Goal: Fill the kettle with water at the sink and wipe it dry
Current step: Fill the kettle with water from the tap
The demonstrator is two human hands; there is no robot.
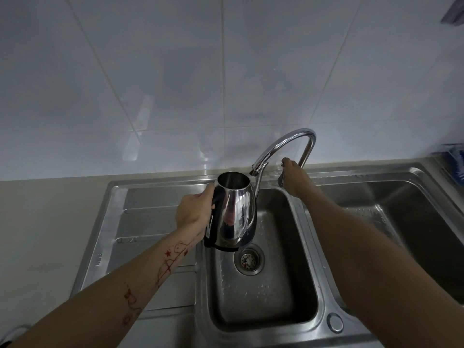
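Observation:
A shiny steel kettle (236,212) with a black handle and an open top hangs over the middle sink basin (271,297). My left hand (194,212) grips its handle from the left and holds it roughly upright. The curved chrome tap (281,146) ends just right of the kettle's mouth. No water stream is visible. My right hand (295,178) is closed over the tap's lever (280,180) at the base of the tap.
A ribbed steel draining board (155,222) lies left of the basin, and a second basin (401,222) lies to the right. The drain strainer (248,259) sits below the kettle. A blue object (454,162) rests at the far right edge. White tiles back the sink.

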